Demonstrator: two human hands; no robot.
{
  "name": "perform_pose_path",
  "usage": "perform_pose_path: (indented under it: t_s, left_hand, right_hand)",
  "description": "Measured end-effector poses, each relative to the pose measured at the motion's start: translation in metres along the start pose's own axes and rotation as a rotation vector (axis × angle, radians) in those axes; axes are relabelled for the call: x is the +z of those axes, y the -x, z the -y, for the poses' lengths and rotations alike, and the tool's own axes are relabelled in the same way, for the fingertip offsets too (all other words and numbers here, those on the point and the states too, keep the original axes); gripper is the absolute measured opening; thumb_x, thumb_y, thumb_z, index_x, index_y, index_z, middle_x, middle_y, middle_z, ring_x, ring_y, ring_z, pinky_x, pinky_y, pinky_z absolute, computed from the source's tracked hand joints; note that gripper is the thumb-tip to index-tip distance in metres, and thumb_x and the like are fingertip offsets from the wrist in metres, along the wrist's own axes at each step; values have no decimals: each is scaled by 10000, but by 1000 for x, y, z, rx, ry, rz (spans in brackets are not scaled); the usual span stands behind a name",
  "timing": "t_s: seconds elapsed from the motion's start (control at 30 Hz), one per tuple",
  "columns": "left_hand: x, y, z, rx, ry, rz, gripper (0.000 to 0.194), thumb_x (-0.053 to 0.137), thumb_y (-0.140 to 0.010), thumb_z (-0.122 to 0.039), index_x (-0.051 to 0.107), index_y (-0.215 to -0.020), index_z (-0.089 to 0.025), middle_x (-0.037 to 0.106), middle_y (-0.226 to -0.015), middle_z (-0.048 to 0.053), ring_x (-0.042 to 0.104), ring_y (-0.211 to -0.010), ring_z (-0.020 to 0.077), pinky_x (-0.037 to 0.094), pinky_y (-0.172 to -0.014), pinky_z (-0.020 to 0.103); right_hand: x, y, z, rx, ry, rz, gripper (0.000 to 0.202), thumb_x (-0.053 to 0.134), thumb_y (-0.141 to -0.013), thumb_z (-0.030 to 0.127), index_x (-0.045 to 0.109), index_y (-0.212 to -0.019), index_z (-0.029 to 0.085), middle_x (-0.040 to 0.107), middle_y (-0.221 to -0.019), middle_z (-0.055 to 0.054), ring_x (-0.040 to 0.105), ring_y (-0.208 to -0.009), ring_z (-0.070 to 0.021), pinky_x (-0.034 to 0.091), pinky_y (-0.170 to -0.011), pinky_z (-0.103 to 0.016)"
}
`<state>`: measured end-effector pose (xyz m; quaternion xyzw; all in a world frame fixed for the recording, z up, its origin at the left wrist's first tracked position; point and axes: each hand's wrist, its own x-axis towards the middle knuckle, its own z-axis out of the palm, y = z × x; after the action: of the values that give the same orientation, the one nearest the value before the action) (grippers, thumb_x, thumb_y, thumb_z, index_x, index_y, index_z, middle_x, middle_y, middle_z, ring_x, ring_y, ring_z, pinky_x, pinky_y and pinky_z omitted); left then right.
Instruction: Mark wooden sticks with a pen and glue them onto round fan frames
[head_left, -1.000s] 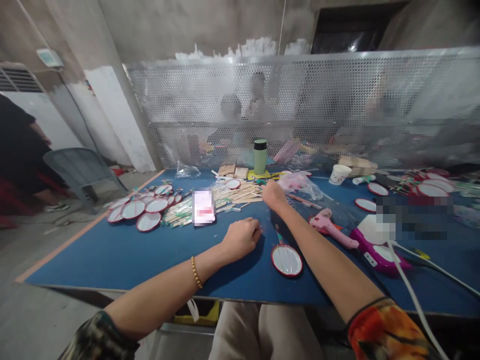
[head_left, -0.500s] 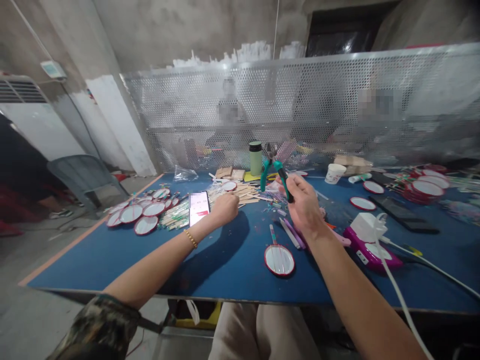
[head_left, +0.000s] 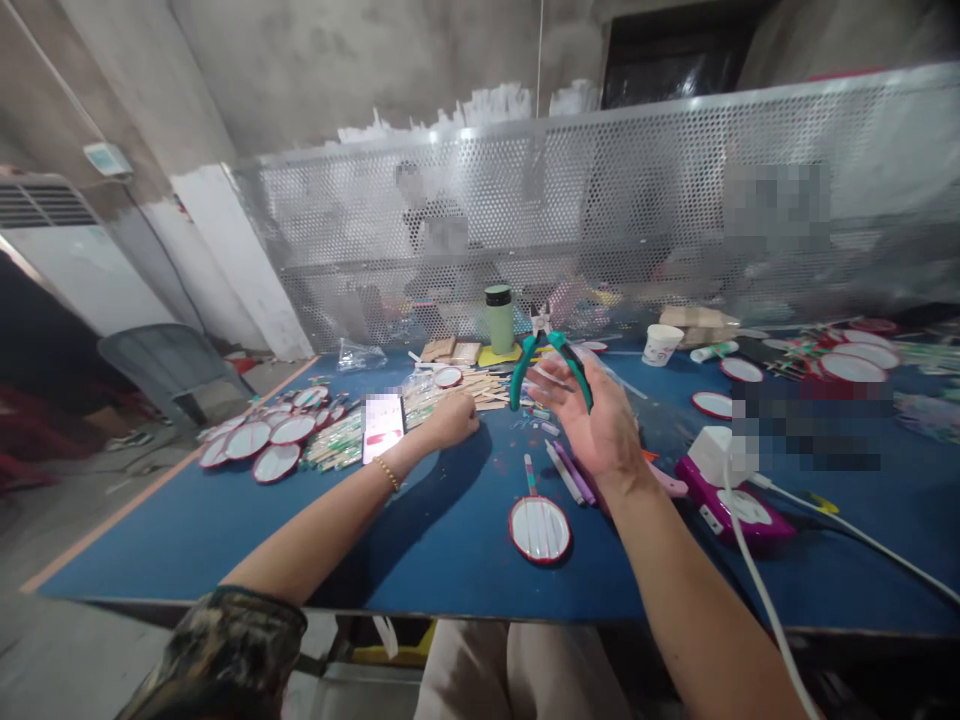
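My right hand (head_left: 600, 425) is raised over the table with its fingers partly spread, holding teal-and-black cutting pliers (head_left: 550, 350); the handles stand apart and the jaws point up. My left hand (head_left: 452, 420) is curled with its knuckles up beside the wooden sticks (head_left: 486, 388), and anything inside it is hidden. A phone (head_left: 383, 426) with a lit screen lies just left of that hand. Nearer the front edge lies a round, red-rimmed piece (head_left: 540, 530) with a short handle. Purple and white pens (head_left: 572, 474) rest below my right hand.
Several red-rimmed discs (head_left: 247, 440) are piled at the left, more (head_left: 855, 362) at the right. A green bottle (head_left: 499, 320) and paper cup (head_left: 661, 345) stand at the back. A purple power strip (head_left: 731, 510) with white cables lies at right. A perforated metal screen (head_left: 540, 215) rises behind.
The fingers of my right hand have opened out and the pliers' handles have spread wider. My left hand is still curled in nearly the same place. The view has shifted slightly.
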<state>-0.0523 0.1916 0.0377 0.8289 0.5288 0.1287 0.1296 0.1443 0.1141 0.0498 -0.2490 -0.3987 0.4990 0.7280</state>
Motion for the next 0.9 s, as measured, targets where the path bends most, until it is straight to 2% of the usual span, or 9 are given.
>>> perform_pose_path:
  t_s: [0.1,0.2,0.3,0.37,0.5,0.63,0.7,0.8,0.9]
  left_hand:
    - [-12,13,-2,57,217,49,187,508,-873,-224,657,-852,-114,728,-854,115,678,-811,198,527,-749,299]
    - [-22,30,-7,98,497,83,261,453,-936,-323,610,-974,-118,715,-897,105,661,-708,135,524,-685,262]
    - [-24,42,-11,63,1123,138,284,694,-792,-326,617,-975,-124,682,-829,64,618,-639,108,493,-643,244]
    - [-21,46,-13,21,1328,114,336,799,-696,-295,643,-937,-122,654,-762,28,601,-628,98,474,-635,230]
    - [-14,49,-16,1,1374,-1,341,850,-654,-352,634,-798,-131,665,-778,31,627,-704,120,463,-655,231]
    - [-11,55,-22,68,1361,13,409,833,-660,-453,583,-771,-149,672,-854,43,655,-797,172,496,-784,318]
    - [-10,59,-24,112,1286,-14,409,792,-702,-490,572,-767,-151,638,-778,21,639,-746,165,481,-760,318]
    - [-10,63,-25,188,1128,-153,344,695,-803,-485,588,-788,-158,592,-687,-8,558,-665,126,422,-678,269]
    - [-8,66,-24,227,1051,-254,308,632,-847,-466,611,-799,-163,543,-624,-28,468,-606,111,362,-606,247]
  right_hand:
    - [-4,-1,1,13,-45,15,444,608,-822,678,603,-909,242,740,-1008,-57,702,-1070,-265,565,-917,-464]
    - [-7,-1,1,7,-50,24,400,666,-803,627,574,-886,247,743,-1005,-50,713,-1041,-259,563,-920,-461]
    - [-5,0,-2,33,-28,13,379,720,-770,566,560,-901,249,749,-942,-32,739,-943,-251,570,-896,-457]
    - [-2,2,-5,67,-3,20,385,728,-755,560,555,-904,250,752,-905,-24,747,-902,-253,572,-887,-460]
    - [8,7,-13,89,25,54,357,731,-757,537,538,-835,246,750,-858,-13,750,-871,-241,559,-926,-463]
    - [17,12,-21,31,8,66,306,731,-776,479,540,-756,240,730,-819,5,741,-866,-220,539,-969,-453]
    - [21,16,-24,25,22,57,288,710,-785,484,563,-752,238,726,-824,3,736,-862,-221,538,-962,-444]
    - [29,23,-26,61,71,78,267,657,-805,495,600,-789,235,736,-870,-19,725,-912,-232,540,-935,-416]
    - [38,30,-28,88,91,95,215,665,-780,436,631,-851,235,746,-929,-25,704,-972,-227,546,-892,-367]
